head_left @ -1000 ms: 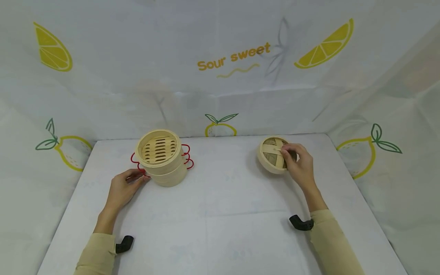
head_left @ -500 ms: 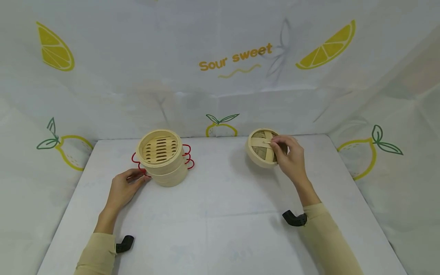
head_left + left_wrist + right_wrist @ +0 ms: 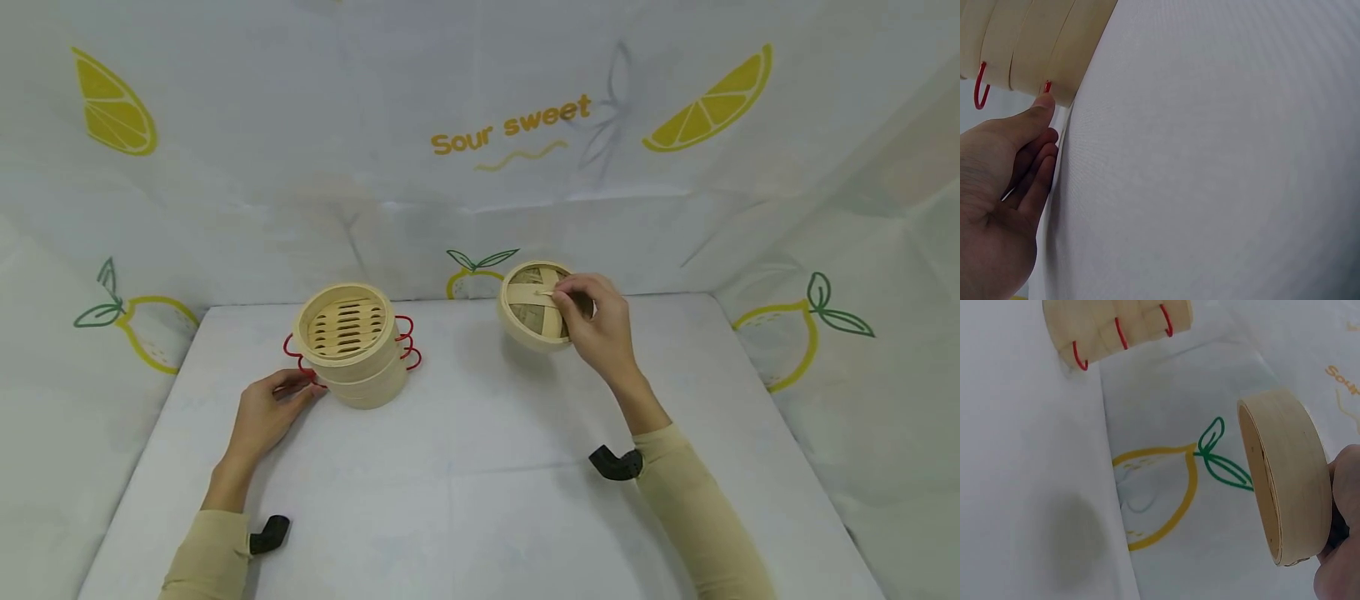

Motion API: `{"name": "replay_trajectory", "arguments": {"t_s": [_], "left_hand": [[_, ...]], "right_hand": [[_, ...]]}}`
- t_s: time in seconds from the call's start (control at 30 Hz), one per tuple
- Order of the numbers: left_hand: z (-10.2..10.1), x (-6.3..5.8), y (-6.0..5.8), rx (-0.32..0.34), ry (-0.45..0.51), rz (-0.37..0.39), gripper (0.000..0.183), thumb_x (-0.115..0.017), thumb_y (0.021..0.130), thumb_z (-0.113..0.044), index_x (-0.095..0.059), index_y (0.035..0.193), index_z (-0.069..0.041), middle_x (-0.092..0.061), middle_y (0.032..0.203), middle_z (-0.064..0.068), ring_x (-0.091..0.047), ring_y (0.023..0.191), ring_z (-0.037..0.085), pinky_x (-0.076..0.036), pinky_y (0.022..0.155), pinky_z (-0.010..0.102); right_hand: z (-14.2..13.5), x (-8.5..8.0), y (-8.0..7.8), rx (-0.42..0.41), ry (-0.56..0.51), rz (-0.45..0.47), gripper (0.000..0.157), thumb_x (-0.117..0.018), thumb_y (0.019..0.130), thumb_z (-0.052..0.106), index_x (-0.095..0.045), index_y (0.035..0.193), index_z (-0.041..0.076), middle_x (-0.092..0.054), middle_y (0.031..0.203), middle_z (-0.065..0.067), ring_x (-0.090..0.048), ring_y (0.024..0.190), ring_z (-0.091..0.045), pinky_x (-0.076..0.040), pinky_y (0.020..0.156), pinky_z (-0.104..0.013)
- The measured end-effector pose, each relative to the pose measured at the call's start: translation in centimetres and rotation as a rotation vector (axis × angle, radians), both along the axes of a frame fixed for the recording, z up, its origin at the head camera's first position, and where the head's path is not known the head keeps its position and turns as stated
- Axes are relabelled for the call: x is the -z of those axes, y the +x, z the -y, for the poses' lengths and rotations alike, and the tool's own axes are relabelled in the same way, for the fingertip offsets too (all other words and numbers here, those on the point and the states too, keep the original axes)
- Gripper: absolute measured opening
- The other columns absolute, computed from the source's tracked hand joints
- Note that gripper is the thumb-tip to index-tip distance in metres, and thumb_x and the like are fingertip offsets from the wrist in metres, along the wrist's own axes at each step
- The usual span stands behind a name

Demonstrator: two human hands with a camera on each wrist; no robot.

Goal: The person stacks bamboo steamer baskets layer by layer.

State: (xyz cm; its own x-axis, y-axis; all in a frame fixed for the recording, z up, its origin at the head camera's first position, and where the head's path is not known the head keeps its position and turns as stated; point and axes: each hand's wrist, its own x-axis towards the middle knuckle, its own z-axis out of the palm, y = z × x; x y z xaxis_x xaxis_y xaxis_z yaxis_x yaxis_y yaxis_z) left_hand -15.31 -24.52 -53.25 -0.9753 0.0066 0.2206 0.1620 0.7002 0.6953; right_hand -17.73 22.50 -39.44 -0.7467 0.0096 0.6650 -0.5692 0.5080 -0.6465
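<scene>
A stacked bamboo steamer (image 3: 365, 385) with red side handles stands upright at the left back of the table, its slatted top tier uncovered. My left hand (image 3: 264, 415) pinches the lowest red handle (image 3: 1047, 85) on its left side, thumb over it in the left wrist view. To the right of the stack, my right hand (image 3: 604, 329) pinches the small loop on top of the round bamboo steamer lid (image 3: 527, 315). The lid hangs in the air, its shadow falling on the table below. In the right wrist view the lid (image 3: 1294, 472) appears edge-on, hollow underside facing the table.
A white cloth covers the table (image 3: 450, 508). Close behind the steamer and the lid rises a white backdrop (image 3: 330, 225) printed with lemons and lettering. Similar cloth walls stand at both sides. Each sleeve carries a black wrist piece (image 3: 617, 463).
My right hand has carried the lid leftward and farther up off the table, toward the steamer. The left hand and the stack have stayed in place.
</scene>
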Motion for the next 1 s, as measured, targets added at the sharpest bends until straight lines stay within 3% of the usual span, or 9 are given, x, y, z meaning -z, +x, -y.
{"name": "replay_trajectory", "arguments": {"t_s": [0.17,0.37,0.7,1.0], "left_hand": [[0.1,0.1,0.0,0.004,0.004,0.004,0.036,-0.078,0.081,-0.036,-0.070,0.109,-0.014,-0.075,0.104,0.005,-0.065,0.096,-0.002,-0.046,0.082,-0.001],[0.2,0.2,0.0,-0.001,-0.003,0.007,0.035,-0.079,0.080,-0.035,-0.070,0.109,-0.015,-0.075,0.103,0.004,-0.051,0.091,-0.025,-0.043,0.080,-0.005],[0.1,0.0,0.1,-0.001,0.009,0.011,0.036,-0.078,0.081,-0.036,-0.070,0.110,-0.015,-0.075,0.104,0.005,-0.053,0.093,-0.023,-0.045,0.081,-0.003],[0.1,-0.1,0.2,0.002,0.011,0.012,0.037,-0.077,0.081,-0.038,-0.070,0.110,-0.016,-0.075,0.105,0.004,-0.057,0.094,-0.018,-0.047,0.082,-0.001]], "right_hand": [[1.5,0.2,-1.5,-0.050,-0.010,-0.001,0.008,-0.071,0.084,0.000,-0.068,0.089,-0.005,-0.067,0.097,-0.019,-0.060,0.101,-0.029,-0.047,0.089,-0.012],[3.4,-0.3,-2.0,-0.109,0.007,-0.016,0.010,-0.072,0.085,0.008,-0.070,0.091,0.001,-0.068,0.100,-0.013,-0.061,0.105,-0.025,-0.049,0.094,-0.014],[5.9,-0.5,-2.2,-0.136,0.038,-0.018,0.007,-0.071,0.085,0.001,-0.068,0.090,-0.004,-0.067,0.099,-0.017,-0.060,0.104,-0.029,-0.053,0.088,-0.023],[8.8,-1.3,-2.2,-0.197,0.062,-0.053,0.010,-0.069,0.089,0.013,-0.068,0.090,0.003,-0.068,0.098,-0.009,-0.060,0.102,-0.021,-0.053,0.089,-0.025]]}}
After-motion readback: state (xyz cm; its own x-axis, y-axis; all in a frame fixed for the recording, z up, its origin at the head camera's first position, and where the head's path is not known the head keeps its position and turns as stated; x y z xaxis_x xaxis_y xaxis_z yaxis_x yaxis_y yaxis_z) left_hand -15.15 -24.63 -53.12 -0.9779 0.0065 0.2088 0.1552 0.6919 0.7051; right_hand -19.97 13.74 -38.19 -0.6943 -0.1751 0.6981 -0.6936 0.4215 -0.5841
